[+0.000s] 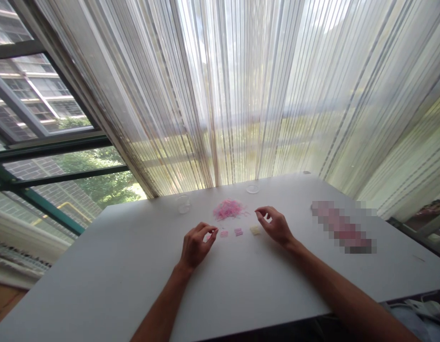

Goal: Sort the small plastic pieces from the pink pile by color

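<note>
My left hand (197, 246) is over the white table (134, 266), its thumb and forefinger pinched together. Anything between those fingertips is too small to make out. To the right, my right hand (277, 227) is also curled in a pinch, and I cannot make out what it holds. Beyond and between them lies a loose pile of thin pink and purple strips (228, 209). A row of small bundles lies nearer: a pink one (224, 234), a purple one (238, 232) and a pale yellow one (254, 230) close to my right hand. Another pink piece is partly hidden behind my left fingers.
Two clear round containers or lids stand toward the back, one on the left (183, 205) and one in the middle (252, 189). A blurred-out reddish object (343, 228) lies on the right. Sheer striped curtains (241, 95) hang along the table's far edge.
</note>
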Motion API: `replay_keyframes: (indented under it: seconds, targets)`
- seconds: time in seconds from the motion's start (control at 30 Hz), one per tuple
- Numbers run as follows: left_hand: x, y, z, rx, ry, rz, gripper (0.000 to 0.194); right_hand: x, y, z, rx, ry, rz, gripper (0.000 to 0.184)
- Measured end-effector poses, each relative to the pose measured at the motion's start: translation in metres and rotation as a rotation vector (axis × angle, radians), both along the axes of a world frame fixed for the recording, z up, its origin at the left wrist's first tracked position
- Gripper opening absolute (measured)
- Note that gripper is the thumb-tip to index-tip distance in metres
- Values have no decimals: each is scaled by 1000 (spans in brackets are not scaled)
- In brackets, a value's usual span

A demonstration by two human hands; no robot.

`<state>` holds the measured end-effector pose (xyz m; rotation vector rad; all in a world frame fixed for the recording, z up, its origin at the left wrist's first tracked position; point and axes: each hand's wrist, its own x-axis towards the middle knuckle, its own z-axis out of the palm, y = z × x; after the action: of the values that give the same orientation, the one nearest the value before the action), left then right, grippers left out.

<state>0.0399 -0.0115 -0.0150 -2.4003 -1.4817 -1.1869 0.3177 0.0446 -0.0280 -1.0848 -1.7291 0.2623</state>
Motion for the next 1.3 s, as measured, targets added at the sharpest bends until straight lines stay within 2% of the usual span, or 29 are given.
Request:
replay_keyframes:
  seconds: [0.17, 0.37, 0.6, 0.73, 0.97, 1.17, 1.23, 1.3]
  targets:
    - [0, 1, -1, -9, -4, -11, 17, 3, 13, -8, -206, 108, -85, 26]
    - [0, 1, -2, -15, -3, -29, 15, 1, 12, -6, -281, 122, -88, 31]
    - [-1, 1, -2, -16, -15, -40, 14, 3, 24, -7, -420, 141, -155, 26]
    - [-1, 1, -4, -58, -55, -74, 14, 3, 35, -1, -521, 143, -99, 25]
    - [-3, 4, -9, -68, -36, -78, 15, -3, 35, -5, -382, 192, -169, 26]
    - [-4, 4, -8, -35, 4, -51, 17, -6, 26, -5, -291, 145, -142, 23]
    - [-3, 4, -8, -29, 6, -48, 17, -10, 19, -2, -191, 90, -100, 21]
    - [-3, 4, -8, -18, 4, -47, 18, -15, 10, 3, -56, -3, 13, 19]
